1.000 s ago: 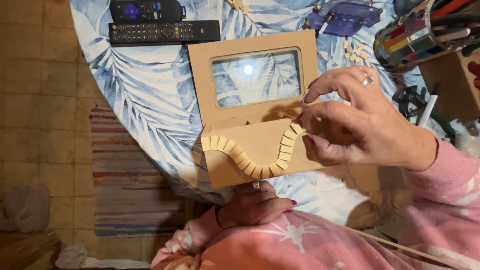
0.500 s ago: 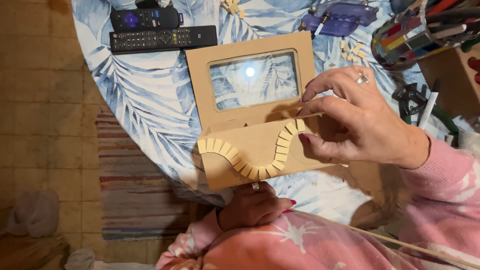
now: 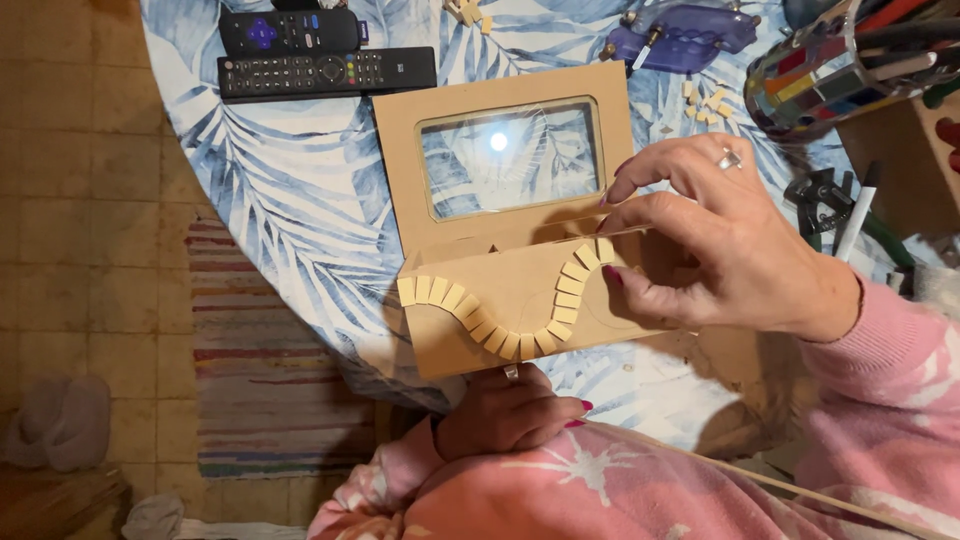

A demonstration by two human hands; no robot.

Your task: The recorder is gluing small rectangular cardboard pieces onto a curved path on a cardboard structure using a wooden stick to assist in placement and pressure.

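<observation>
the right hand (image 3: 725, 245) comes in from the right in a pink sleeve, wrist bent, fingers curled over the top right end of the brown box (image 3: 520, 315). its thumb and forefinger pinch at the last of the small tan tiles (image 3: 505, 335), which run in a wavy row across the box front. the left hand (image 3: 510, 410) sits low under the box, fingers folded in a loose fist against its bottom edge; whether it truly grips the box or only props it i cannot tell. the box is held at the near edge of the round table (image 3: 290, 200), its windowed lid (image 3: 505, 155) standing open over the leaf-print cloth. two black remotes (image 3: 320, 55) lie at the far left edge, a purple tool (image 3: 680, 28) at the far edge, and a holder of coloured pens (image 3: 850, 60) at the far right corner.
</observation>
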